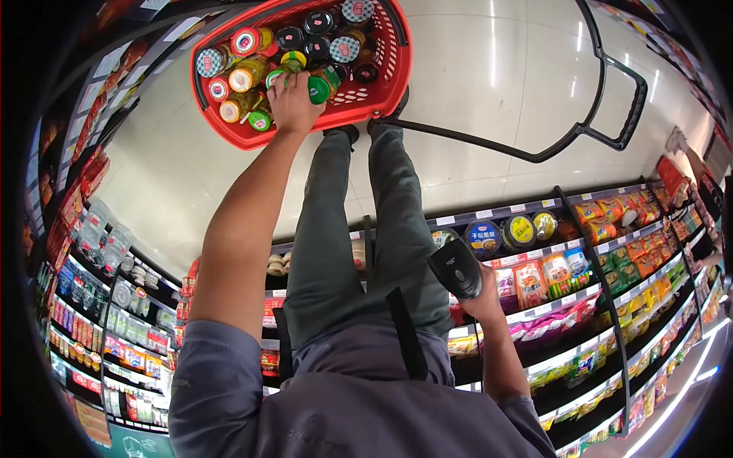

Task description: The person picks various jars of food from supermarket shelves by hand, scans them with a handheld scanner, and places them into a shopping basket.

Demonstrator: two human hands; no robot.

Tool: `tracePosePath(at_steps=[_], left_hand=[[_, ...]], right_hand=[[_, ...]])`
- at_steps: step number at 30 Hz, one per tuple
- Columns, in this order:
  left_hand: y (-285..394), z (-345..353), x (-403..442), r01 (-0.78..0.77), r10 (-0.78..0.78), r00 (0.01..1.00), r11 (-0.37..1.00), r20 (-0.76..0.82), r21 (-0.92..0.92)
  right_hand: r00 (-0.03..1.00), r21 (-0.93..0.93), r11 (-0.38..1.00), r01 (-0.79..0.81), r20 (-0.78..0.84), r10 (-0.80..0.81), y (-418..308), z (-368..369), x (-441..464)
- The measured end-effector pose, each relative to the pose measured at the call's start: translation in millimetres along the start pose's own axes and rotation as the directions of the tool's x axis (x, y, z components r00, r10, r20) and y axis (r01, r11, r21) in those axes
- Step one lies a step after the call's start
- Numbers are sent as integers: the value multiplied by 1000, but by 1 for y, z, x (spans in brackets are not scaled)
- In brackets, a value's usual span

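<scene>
My left hand [294, 101] reaches down into a red shopping basket [256, 137], its fingers curled over a green-lidded jar [276, 77]. Beside the thumb lies another green-lidded jar [319, 89], tipped on its side. Jars with red, black, yellow and checkered lids fill the basket around them, among them a black-lidded jar [290, 37] and a red-lidded jar [245, 41]. How far my fingers wrap round the glass is hidden. On the right, at thigh height, my right hand [482, 298] grips a black handheld barcode scanner [456, 271].
The basket's long black pull handle [622, 107] stretches right across the pale tiled floor [489, 84]. Behind my legs, shelves [534, 256] hold packets and round tubs. More stocked shelves [107, 305] stand at left. A person's arm [691, 156] shows at far right.
</scene>
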State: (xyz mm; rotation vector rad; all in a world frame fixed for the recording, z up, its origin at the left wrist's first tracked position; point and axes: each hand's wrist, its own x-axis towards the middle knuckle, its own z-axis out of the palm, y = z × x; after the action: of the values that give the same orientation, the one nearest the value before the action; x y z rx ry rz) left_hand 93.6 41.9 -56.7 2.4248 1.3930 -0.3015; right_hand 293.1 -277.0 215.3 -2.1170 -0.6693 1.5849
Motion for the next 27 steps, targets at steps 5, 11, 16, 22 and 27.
tracePosePath(at_steps=[5,11,16,22,27], left_hand=[[-4,6,-1,-38,39,998,999,-53,15],[-7,19,-5,-116,121,991,990,-60,74],[-6,19,-11,-190,188,982,978,26,85],[-8,-2,-8,-224,211,965,972,158,71],[-11,-12,-13,-257,229,940,962,253,87]], right_hand=[[1000,10,1000,-15,10,14,-8,4,6],[1000,-6,1000,-12,11,12,-6,10,11],[1000,-24,1000,2,0,-2,-6,14,14],[999,7,999,33,0,-33,-14,18,21],[999,-70,997,43,0,-43,-13,20,19]])
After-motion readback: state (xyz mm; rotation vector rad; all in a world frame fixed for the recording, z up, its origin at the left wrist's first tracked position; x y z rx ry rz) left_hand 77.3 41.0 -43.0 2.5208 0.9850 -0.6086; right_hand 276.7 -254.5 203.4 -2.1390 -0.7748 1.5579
